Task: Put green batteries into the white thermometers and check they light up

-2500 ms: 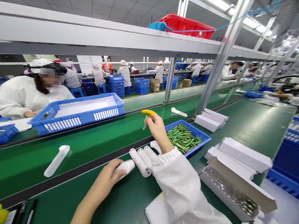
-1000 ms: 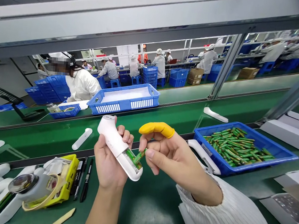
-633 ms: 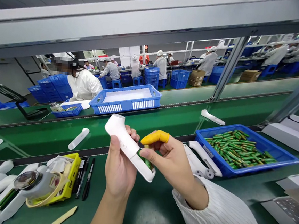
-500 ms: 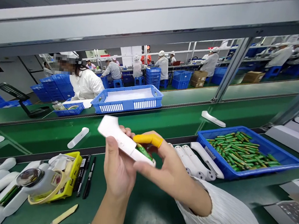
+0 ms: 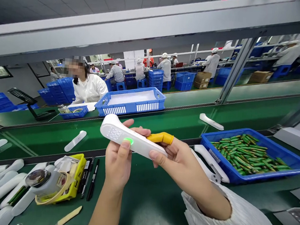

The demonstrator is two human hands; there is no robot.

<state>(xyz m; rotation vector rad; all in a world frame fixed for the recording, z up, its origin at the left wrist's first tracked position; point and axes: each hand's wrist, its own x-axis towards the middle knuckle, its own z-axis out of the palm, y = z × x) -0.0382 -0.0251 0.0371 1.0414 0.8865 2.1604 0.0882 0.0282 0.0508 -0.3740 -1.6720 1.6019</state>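
A white handheld thermometer (image 5: 139, 145) is held up over the green bench, its display lit and a green glow around its button. My left hand (image 5: 119, 162) grips it near the head, thumb at the glowing button and fingers behind. Around the handle end is my right hand (image 5: 175, 155), thumb on the near face, with a yellow cover on one finger. The battery side faces away from me and is hidden. Right of my hands, a blue tray (image 5: 259, 178) holds many green batteries (image 5: 246, 156), with white thermometers (image 5: 211, 161) lying beside it.
At left stand a yellow basket (image 5: 77, 179) with a bottle (image 5: 42, 182), black pens (image 5: 93, 181), a knife (image 5: 68, 216) and several white thermometers (image 5: 1, 187). Beyond, more thermometers lie on the green conveyor (image 5: 143, 126). A co-worker (image 5: 89, 88) sits across by a blue crate (image 5: 132, 107).
The thermometer has been turned over, from its battery side with green showing to its display side. The display and a green light are now lit. My left thumb has moved to the button.
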